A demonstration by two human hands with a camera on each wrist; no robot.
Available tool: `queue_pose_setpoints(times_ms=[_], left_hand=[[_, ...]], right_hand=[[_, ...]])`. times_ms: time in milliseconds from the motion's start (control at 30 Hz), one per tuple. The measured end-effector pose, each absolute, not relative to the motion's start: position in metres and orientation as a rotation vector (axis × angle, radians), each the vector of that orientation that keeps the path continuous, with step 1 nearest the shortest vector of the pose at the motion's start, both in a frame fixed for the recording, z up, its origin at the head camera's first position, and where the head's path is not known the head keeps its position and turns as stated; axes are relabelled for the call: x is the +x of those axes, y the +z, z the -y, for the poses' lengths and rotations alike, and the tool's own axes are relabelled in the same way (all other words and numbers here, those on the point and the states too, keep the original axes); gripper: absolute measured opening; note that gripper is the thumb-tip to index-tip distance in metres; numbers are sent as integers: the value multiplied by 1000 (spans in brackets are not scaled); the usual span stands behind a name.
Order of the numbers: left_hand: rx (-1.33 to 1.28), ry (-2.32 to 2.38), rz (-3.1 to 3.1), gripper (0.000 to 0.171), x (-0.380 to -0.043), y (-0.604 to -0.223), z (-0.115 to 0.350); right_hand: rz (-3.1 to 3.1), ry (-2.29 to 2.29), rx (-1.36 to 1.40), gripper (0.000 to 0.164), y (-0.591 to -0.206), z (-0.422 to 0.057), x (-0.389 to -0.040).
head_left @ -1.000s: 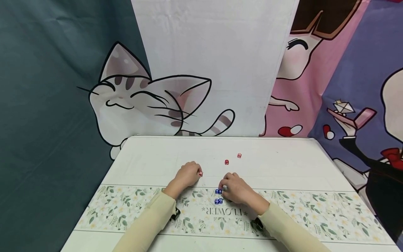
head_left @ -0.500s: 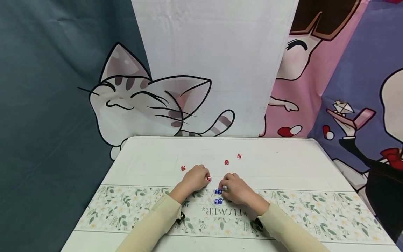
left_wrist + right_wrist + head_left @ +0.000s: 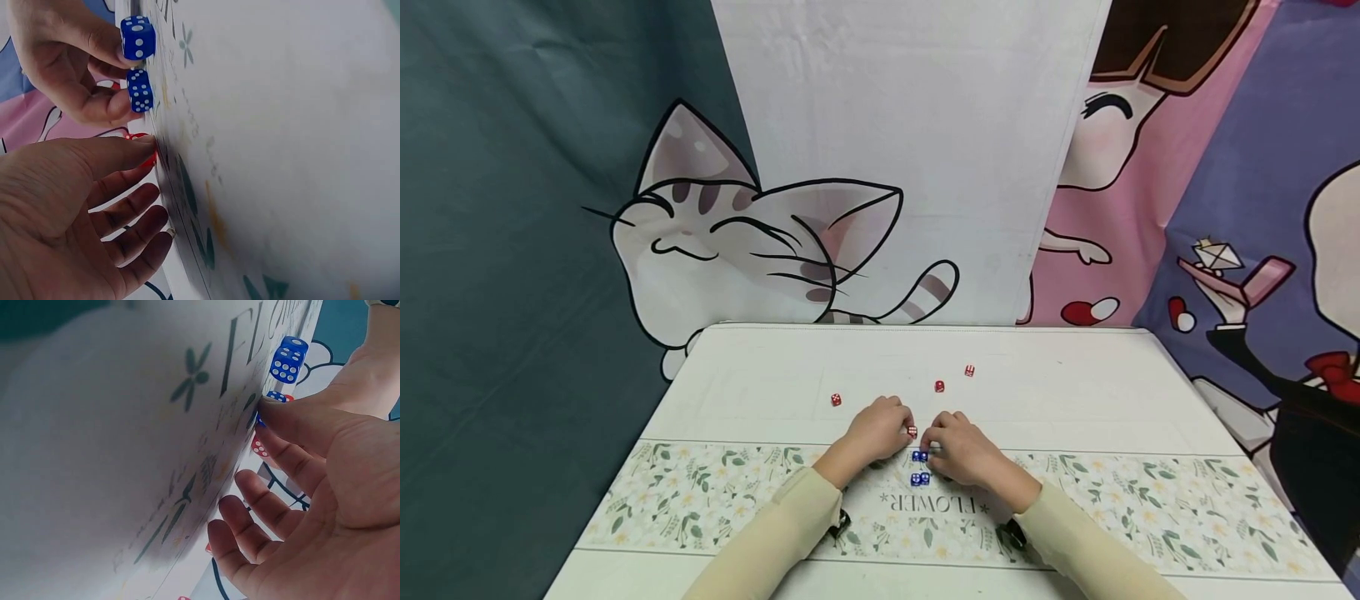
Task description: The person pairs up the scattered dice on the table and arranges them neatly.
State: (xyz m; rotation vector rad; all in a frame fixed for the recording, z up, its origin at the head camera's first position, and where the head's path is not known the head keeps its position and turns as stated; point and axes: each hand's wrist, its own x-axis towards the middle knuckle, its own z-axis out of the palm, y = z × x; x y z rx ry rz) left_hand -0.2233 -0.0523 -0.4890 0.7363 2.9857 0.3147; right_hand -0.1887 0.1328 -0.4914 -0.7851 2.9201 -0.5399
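My left hand pinches a red die with white pips between thumb and forefinger, just behind the blue dice. In the left wrist view most of that die hides behind the thumb, and the other fingers lie loosely bent. My right hand has thumb and index finger on the right-hand die of the rear blue pair; in the right wrist view that blue die shows only partly between the fingertips. A front blue pair sits nearer to me, its dice side by side.
Three loose red dice lie farther back: one left, one near the middle and another to its right. The white table has a floral printed band, and cartoon curtains hang behind its far edge.
My left hand has brought the red die rightward and toward me, up to the blue dice, uncovering the loose red die at left. The right hand has stayed in place.
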Motion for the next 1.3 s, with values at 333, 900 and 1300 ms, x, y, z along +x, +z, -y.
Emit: queue_pose_setpoints(times_ms=[333, 900, 1300], left_hand=[[750, 304, -2987, 7, -224, -491, 48], [755, 375, -2977, 12, -227, -494, 50], [739, 411, -2948, 11, -225, -491, 50]], right_hand=[[-2915, -540, -789, 13, -492, -133, -190], [-2926, -614, -699, 17, -475, -148, -209], [-2935, -717, -580, 32, -466, -167, -255]])
